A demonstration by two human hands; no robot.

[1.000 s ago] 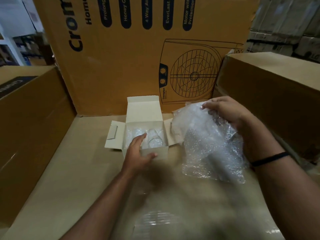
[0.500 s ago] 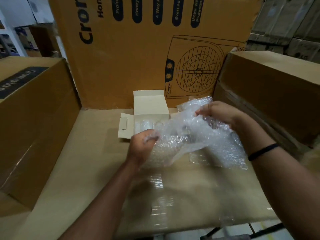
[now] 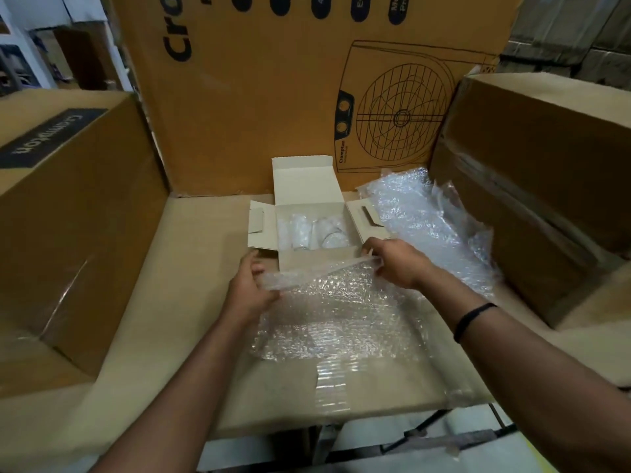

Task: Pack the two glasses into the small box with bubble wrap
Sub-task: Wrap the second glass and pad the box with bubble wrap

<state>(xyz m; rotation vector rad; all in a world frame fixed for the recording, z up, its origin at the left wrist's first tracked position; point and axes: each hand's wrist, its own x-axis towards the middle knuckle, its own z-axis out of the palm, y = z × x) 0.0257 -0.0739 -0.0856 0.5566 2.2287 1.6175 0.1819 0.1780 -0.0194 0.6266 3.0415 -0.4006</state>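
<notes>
You have the sheet of bubble wrap [image 3: 334, 312] by its far edge, raised just in front of the small white box [image 3: 317, 262], while the rest of the sheet lies flat on the cardboard work surface [image 3: 191, 254]. Your left hand [image 3: 249, 288] has its fingers curled round the left end of that edge. Your right hand [image 3: 392, 262] pinches the right end between thumb and fingertips, so both hands are closed on the wrap and neither is spread. The two glasses [image 3: 316, 233] sit side by side inside the box, whose lid and side flaps are open. They look cloudy, as if already swathed, but I cannot tell for certain. The step in hand looks like laying this sheet over them as a top cushion. To do it well, draw the edge taut between your hands and carry it level over the front wall. Let it sag into the gap between the glasses so they cannot knock together, then tuck the slack down inside the walls and clear of the flaps. A loose heap of bubble wrap [image 3: 426, 227] lies just beside the box on your right if you need more padding.
</notes>
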